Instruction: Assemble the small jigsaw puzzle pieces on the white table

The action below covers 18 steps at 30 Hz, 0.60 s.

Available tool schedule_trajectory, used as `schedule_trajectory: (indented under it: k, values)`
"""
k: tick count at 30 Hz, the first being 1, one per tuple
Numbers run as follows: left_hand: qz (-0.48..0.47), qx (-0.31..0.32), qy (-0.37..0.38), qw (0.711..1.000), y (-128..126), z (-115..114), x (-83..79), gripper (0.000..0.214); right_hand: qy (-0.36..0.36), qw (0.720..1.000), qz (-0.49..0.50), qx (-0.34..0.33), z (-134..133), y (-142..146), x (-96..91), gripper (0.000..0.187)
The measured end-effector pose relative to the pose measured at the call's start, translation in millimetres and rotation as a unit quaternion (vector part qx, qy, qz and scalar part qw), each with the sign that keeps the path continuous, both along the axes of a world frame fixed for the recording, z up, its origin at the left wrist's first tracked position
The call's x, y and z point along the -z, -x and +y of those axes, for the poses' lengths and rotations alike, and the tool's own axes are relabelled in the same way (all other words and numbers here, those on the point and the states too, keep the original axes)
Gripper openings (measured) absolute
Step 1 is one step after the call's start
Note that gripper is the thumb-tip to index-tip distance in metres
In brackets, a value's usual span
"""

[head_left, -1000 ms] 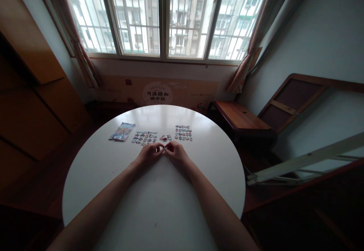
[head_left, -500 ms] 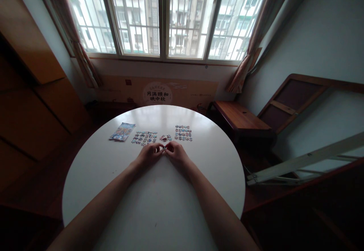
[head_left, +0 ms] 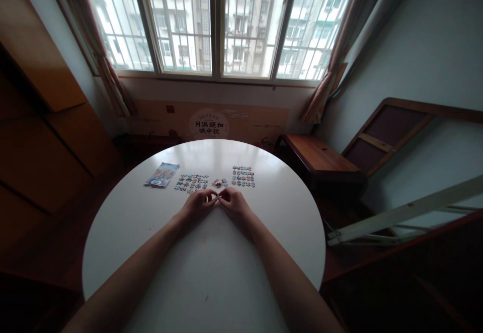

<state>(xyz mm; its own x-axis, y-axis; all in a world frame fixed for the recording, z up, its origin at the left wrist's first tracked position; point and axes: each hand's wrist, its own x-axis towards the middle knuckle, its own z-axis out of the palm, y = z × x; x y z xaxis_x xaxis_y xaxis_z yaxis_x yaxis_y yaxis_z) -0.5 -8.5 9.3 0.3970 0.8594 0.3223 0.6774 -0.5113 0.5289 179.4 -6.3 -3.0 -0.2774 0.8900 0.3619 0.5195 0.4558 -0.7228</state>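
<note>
Near the middle of the white round table (head_left: 211, 272), my left hand (head_left: 199, 201) and my right hand (head_left: 233, 200) meet, thumbs and fingers closed in a pinch. Between the fingertips sits a small jigsaw puzzle piece (head_left: 218, 196), gripped from both sides; its outline is partly hidden. Just beyond the hands lies a small cluster of joined or heaped puzzle pieces (head_left: 219, 183). Rows of puzzle pieces (head_left: 184, 182) are spread out beyond my left hand. Another set of rows of pieces (head_left: 243, 177) lies beyond my right hand.
A colourful picture sheet or packet (head_left: 163, 175) lies at the table's far left. Past the table stand a low wooden bench (head_left: 320, 152) on the right, a printed cardboard panel (head_left: 245, 119) under the barred window, and a wooden cabinet (head_left: 60, 142) on the left.
</note>
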Motion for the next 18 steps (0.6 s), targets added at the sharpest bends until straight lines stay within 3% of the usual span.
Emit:
schedule_trajectory:
  k: [18]
  values:
    - [0.016,-0.001,-0.008,1.000,-0.7,-1.6,-2.3,0.019,0.000,1.000,0.004,0.002,-2.7,0.5,-3.4,0.005]
